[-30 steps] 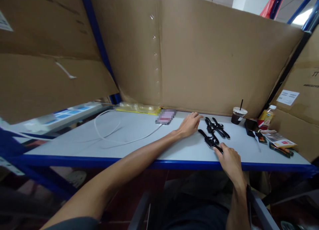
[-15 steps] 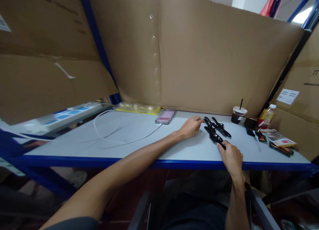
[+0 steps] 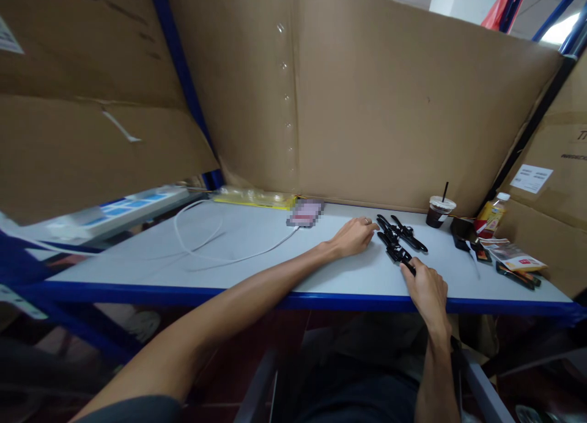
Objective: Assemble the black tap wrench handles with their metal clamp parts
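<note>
Several black wristwatches (image 3: 397,238) lie bunched together on the pale grey table (image 3: 257,264), right of centre. My left hand (image 3: 355,235) rests on the table with its fingertips against the left end of the bunch, fingers loosely together. At the near end, my right hand (image 3: 424,285) pinches the strap of one black watch between thumb and fingers. A ring shows on my left hand.
A phone (image 3: 305,214) with a white cable (image 3: 215,252) lies behind my left arm. An iced drink cup (image 3: 439,212), a bottle (image 3: 490,215), packets and small tools (image 3: 516,264) sit at the right. Cardboard sheets (image 3: 389,99) wall in the back and left. The table's blue front edge (image 3: 275,299) is near.
My right hand slid one watch away from me into the others, so the watches are now bunched. My left hand shifted slightly right to touch them.
</note>
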Tool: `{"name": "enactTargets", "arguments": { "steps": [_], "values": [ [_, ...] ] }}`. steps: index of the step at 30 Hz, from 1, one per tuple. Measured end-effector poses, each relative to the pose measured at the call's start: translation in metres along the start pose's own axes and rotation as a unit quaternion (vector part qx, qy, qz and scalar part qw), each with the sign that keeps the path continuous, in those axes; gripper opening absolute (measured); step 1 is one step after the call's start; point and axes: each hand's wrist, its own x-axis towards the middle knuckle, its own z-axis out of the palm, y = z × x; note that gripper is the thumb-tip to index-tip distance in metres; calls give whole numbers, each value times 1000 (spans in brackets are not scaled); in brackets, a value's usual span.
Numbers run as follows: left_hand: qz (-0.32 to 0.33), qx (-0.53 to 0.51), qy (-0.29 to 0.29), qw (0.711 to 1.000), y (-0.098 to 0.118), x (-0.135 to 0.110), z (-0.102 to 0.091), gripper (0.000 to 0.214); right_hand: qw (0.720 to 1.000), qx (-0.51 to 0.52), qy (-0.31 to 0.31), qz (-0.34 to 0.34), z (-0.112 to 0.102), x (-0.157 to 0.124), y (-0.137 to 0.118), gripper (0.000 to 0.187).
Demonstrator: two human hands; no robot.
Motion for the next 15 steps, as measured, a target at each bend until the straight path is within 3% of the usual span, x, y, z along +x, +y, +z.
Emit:
{"name": "enactTargets", "arguments": {
  "steps": [5,15],
  "values": [
    [-5,5,-33,999,7,-3,-6,30,999,6,7,-53,0,-1,3,30],
    [67,47,-131,988,23,-10,-14,40,981,105,73,-148,11,1,-8,18]
  ]
}}
